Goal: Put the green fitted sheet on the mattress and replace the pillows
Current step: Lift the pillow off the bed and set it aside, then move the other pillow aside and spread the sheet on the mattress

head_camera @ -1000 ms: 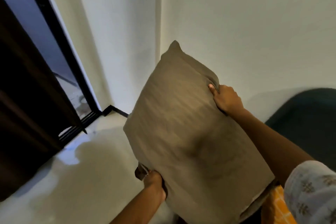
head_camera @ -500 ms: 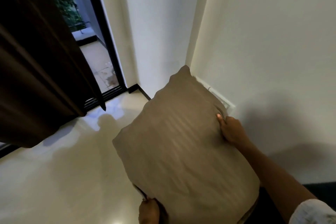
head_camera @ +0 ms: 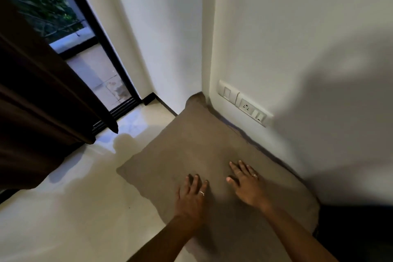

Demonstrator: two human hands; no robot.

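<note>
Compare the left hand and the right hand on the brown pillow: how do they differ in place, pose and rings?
The left hand lies nearer the pillow's floor-side edge; the right hand lies nearer the wall. The left hand's fingers sit close together, the right hand's spread wider with the thumb out. The left hand shows one ring, the right hand two. Both rest flat, palm down, fingers straight, gripping nothing.

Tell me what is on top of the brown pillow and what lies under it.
Both hands, left hand and right hand, rest flat on the brown pillow. What lies directly under it is covered; pale floor shows beside it.
</note>
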